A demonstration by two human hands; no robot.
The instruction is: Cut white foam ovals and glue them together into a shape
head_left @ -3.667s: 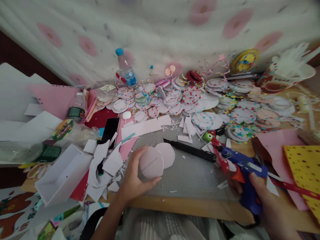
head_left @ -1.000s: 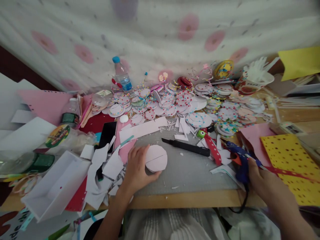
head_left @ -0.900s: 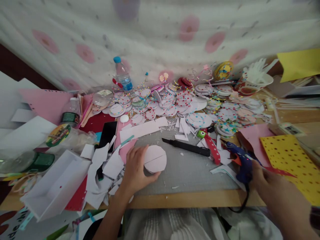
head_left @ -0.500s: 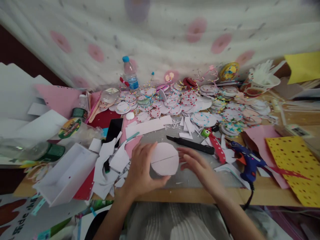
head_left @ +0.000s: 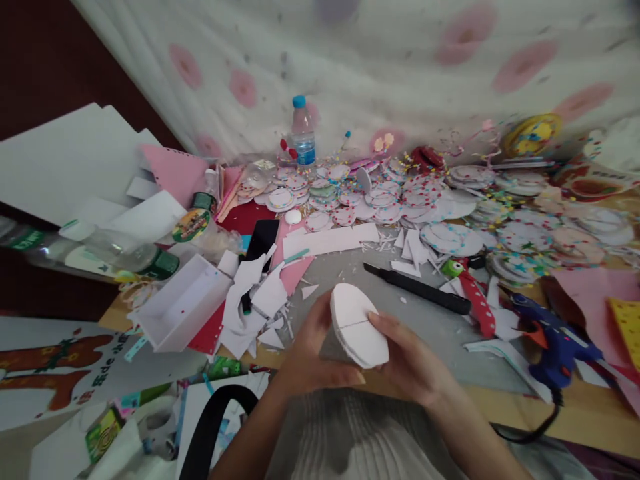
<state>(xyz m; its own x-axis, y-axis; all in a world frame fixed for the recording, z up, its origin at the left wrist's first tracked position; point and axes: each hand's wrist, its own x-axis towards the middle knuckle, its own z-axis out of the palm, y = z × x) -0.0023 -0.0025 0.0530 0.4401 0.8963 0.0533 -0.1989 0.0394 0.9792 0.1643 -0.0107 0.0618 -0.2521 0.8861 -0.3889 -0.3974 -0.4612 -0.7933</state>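
A white disc [head_left: 357,330], apparently layered card or foam board with a dark line across its face, is held tilted between both hands above the mat's front edge. My right hand [head_left: 413,360] grips its right side, thumb on the face and fingers hidden behind. My left hand [head_left: 310,357] curves round its left side, fingertips behind the upper rim and thumb near the lower edge. A black utility knife [head_left: 417,288] with its blade out lies beyond my right hand on the grey cutting mat [head_left: 345,267]. White offcuts [head_left: 270,293] are heaped left of the hands.
Decorated white discs [head_left: 385,200] are piled along the back. A blue glue gun [head_left: 555,337] lies right with its cord over the table edge. On the left are a white open box [head_left: 183,303], a phone [head_left: 263,239] and plastic bottles [head_left: 160,263]; a water bottle [head_left: 303,133] stands behind.
My right hand has closed on the disc, which was in my left hand alone. The disc has tilted and turned. The camera view has swung left.
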